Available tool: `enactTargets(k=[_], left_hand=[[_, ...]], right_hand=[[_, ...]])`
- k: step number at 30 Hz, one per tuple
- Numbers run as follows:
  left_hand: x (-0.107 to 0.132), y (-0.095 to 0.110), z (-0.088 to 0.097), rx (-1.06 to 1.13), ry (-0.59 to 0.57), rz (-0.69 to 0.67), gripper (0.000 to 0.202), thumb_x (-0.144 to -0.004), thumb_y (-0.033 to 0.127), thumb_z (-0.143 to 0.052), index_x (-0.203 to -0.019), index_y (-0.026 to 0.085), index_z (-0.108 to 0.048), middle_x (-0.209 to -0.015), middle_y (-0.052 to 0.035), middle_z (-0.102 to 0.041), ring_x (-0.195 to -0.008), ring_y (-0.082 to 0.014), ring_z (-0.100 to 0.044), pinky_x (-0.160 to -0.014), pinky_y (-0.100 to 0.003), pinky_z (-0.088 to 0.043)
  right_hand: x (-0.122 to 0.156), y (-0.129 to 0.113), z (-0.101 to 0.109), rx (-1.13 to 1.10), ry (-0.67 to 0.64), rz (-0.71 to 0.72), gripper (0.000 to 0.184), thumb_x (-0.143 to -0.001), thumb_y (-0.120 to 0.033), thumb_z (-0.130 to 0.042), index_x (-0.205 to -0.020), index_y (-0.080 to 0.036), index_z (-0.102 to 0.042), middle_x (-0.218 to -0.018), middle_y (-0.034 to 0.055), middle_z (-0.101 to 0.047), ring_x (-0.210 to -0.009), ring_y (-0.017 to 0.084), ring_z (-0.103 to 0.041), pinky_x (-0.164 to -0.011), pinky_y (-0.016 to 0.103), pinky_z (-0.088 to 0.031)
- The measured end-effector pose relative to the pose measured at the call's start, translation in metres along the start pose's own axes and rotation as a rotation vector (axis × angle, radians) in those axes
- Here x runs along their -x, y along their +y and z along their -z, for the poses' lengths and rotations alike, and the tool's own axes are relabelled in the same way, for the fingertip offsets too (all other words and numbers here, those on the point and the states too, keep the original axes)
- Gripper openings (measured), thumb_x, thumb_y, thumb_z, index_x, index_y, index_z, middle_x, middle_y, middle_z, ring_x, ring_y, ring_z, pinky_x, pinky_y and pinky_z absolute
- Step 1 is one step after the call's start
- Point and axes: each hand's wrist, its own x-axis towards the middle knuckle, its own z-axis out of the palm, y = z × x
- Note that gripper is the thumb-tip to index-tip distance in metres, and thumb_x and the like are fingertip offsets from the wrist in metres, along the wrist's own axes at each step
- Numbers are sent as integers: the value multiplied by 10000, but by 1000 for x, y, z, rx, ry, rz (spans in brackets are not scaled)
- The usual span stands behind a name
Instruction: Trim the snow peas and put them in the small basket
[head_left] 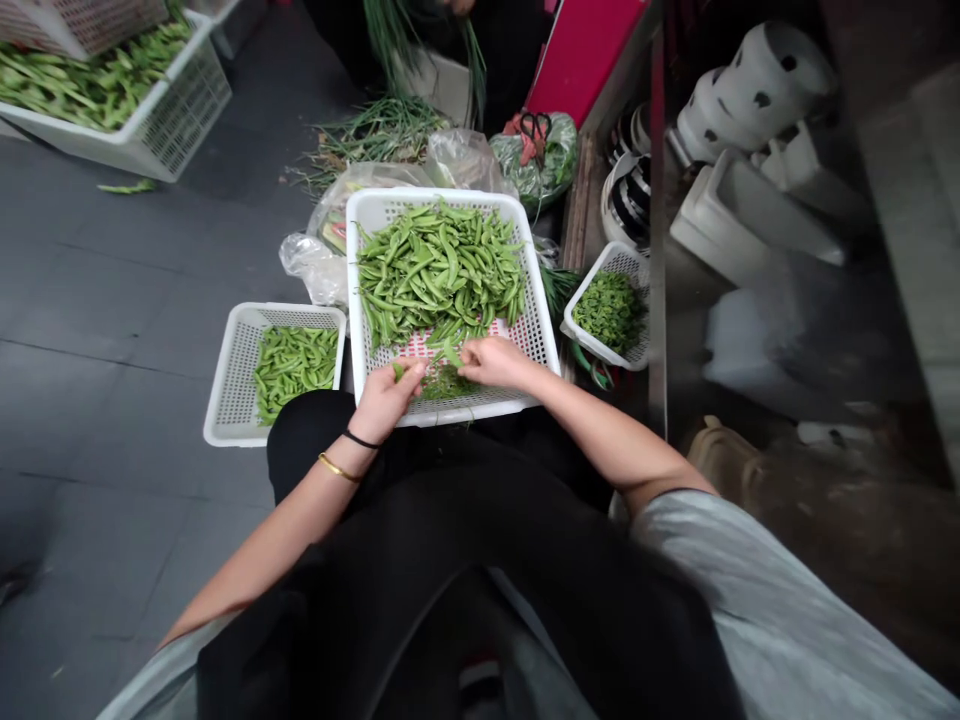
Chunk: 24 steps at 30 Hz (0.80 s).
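Observation:
A white plastic basket (547, 345) rests at my lap, with a heap of green pea pods (442, 262) filling its far part. Over its near side my left hand (386, 395) is closed, a green pod tip (397, 371) poking out by the thumb. Facing it, my right hand (491, 360) pinches a pea pod (451, 352) between thumb and fingers. The fingertips are a short gap apart. Below them, small green trimmings (446, 382) lie on the basket floor. Left of my knee, a smaller white basket (232, 375) holds more pods (296, 370).
A small basket (581, 320) of green scraps stands at right, near a metal-edged counter. Ahead are plastic bags (315, 270), scallions (382, 130) and scissors (535, 128) on a bag. Another person handles long greens (390, 35). A large basket (180, 120) of pods stands far left.

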Motion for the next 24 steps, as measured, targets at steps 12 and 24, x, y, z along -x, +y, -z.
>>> enactTargets(k=[12, 24], left_hand=[[37, 33, -11, 6, -582, 203, 318, -730, 420, -704, -674, 113, -640, -415, 81, -263, -353, -11, -168, -350, -157, -89], [34, 30, -17, 299, 9, -37, 281, -647, 338, -775, -682, 115, -608, -424, 80, -357, -340, -7, -178, -325, -150, -110]], right_hand=[[82, -37, 25, -292, 286, 522, 262, -957, -293, -409, -819, -165, -592, -751, 19, -609, -706, 111, -540, -684, 209, -389], [93, -31, 31, -128, 599, 153, 338, -946, -294, -385, -742, -157, -618, -706, 39, -633, -649, 119, -547, -633, 229, -381]])
